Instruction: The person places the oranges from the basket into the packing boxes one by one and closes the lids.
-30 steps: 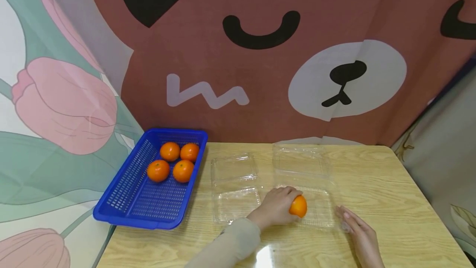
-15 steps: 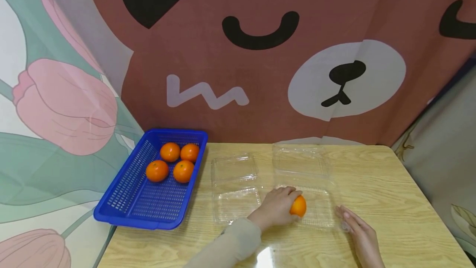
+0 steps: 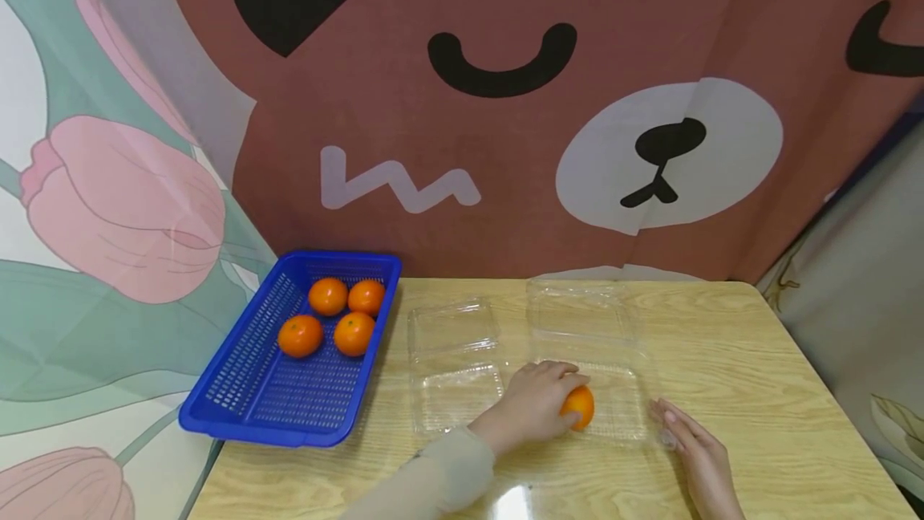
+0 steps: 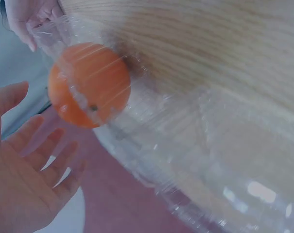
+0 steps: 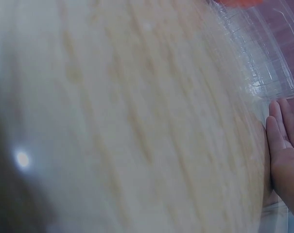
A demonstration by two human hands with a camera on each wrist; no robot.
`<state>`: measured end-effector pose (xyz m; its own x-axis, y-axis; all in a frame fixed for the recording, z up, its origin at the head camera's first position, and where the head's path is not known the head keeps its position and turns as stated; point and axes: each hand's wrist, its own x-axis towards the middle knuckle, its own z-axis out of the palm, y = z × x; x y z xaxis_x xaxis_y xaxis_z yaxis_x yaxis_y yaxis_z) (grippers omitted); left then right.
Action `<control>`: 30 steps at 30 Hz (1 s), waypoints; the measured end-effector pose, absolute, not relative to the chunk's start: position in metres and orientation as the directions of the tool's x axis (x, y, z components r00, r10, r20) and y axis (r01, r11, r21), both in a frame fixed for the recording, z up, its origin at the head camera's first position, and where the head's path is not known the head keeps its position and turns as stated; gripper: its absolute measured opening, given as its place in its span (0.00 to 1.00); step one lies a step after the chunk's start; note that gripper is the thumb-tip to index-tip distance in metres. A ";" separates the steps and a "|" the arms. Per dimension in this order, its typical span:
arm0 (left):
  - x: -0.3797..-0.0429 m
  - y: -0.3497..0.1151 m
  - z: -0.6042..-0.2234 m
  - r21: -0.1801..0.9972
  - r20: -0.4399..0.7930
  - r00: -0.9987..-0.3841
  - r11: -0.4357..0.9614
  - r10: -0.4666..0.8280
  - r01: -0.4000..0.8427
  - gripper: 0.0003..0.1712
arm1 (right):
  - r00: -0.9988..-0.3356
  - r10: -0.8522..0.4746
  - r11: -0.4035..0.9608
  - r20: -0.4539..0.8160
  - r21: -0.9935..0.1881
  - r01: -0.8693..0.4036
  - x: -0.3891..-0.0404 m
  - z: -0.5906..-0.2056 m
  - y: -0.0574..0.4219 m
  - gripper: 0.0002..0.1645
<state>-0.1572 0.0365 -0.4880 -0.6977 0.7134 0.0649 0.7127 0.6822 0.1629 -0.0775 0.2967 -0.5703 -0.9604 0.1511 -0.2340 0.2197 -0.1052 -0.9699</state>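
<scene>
The table (image 3: 743,359) spreads broad wood toward its edge, lower right. The basket (image 3: 289,400) sits lower left. The right box (image 3: 613,412) and left box (image 3: 462,400) lie unfolded, lower centre, narrowly apart. The left hand (image 3: 534,401), fingers spread wide, adjoins an orange (image 3: 580,408) in the right box's left end; the right hand (image 3: 699,452), fingers straight, is at its right edge.

From the near side, the head camera looks forward and down across the pale wood-grain table (image 3: 729,367); the wrist cameras sit close, tilted (the right's frame mostly table); head and left wrist share the round orange fruit (image 4: 95,80) and clear plastic container (image 3: 622,406)
</scene>
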 end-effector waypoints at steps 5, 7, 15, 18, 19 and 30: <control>-0.150 0.024 -0.480 0.090 0.130 -0.663 0.658 0.737 0.748 0.24 | -0.960 0.145 -0.107 -0.239 -0.969 0.225 -0.078 -0.572 0.296 0.35; -0.146 0.016 -0.476 0.066 0.154 -0.652 0.651 0.742 0.756 0.24 | -0.960 0.143 -0.104 -0.240 -0.968 0.227 -0.078 -0.572 0.295 0.35; -0.135 -0.011 -0.458 0.028 0.184 -0.656 0.663 0.732 0.748 0.25 | -0.962 0.146 -0.098 -0.230 -0.971 0.217 -0.077 -0.572 0.298 0.34; -0.132 -0.018 -0.449 -0.018 0.191 -0.623 0.637 0.759 0.770 0.25 | -0.962 0.148 -0.092 -0.228 -0.972 0.216 -0.078 -0.570 0.298 0.34; -0.130 -0.021 -0.445 -0.031 0.194 -0.612 0.629 0.767 0.777 0.25 | -0.962 0.147 -0.096 -0.231 -0.971 0.218 -0.078 -0.570 0.298 0.34; -0.121 -0.071 -0.420 -0.084 0.249 -0.595 0.629 0.764 0.773 0.23 | -0.961 0.137 -0.150 -0.241 -0.964 0.220 -0.077 -0.569 0.297 0.34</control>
<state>-0.1211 -0.0706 -0.4198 -0.5953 0.7639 0.2493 0.7726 0.6294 -0.0838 -0.0774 0.2967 -0.5694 -0.9608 0.1373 -0.2408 0.2200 -0.1504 -0.9638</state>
